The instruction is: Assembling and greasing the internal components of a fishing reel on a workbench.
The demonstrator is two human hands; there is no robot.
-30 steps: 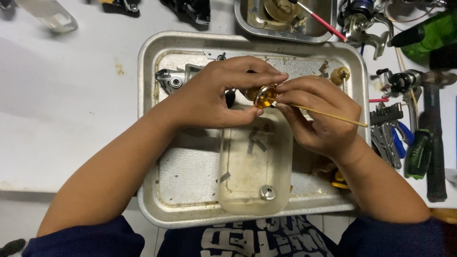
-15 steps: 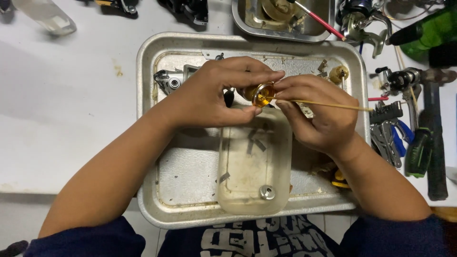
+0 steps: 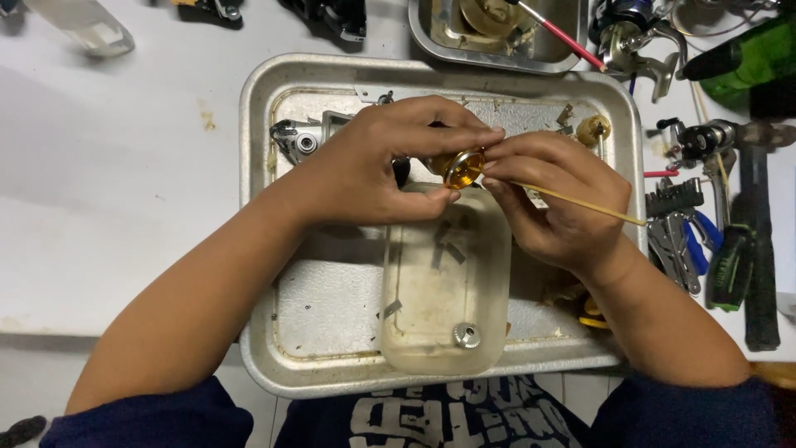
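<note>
From the head camera, little has changed over the last second: both hands stay over the big metal tray [image 3: 257, 249], and the thin wooden stick [image 3: 580, 203] in the right hand [image 3: 560, 203] has tilted only slightly, its free end pointing out past the wrist. This looks like steady, fine work on one spot rather than a new step.

The left hand [image 3: 373, 166] is closed around a small gold round part [image 3: 463, 168], thumb below and fingers over the top. The right hand meets it from the other side, fingertips pinched on the stick just beside the gold part, so the two hands are together, almost touching.

Right under the hands sits a cloudy plastic tub [image 3: 444, 282] inside the tray; it holds a small silver knob [image 3: 467, 335] near the person's body and a few small dark pieces. Behind the left hand, in the tray, lies a grey metal mechanism [image 3: 300, 141]; beyond the right hand's fingers sits a small brass knob [image 3: 593, 129].

Past the hands, a smaller metal tray [image 3: 431, 41] holds brassy parts and a red-handled brush [image 3: 564, 37]. Beside the right wrist, outside the tray, lie pliers [image 3: 676, 232] and other tools.
</note>
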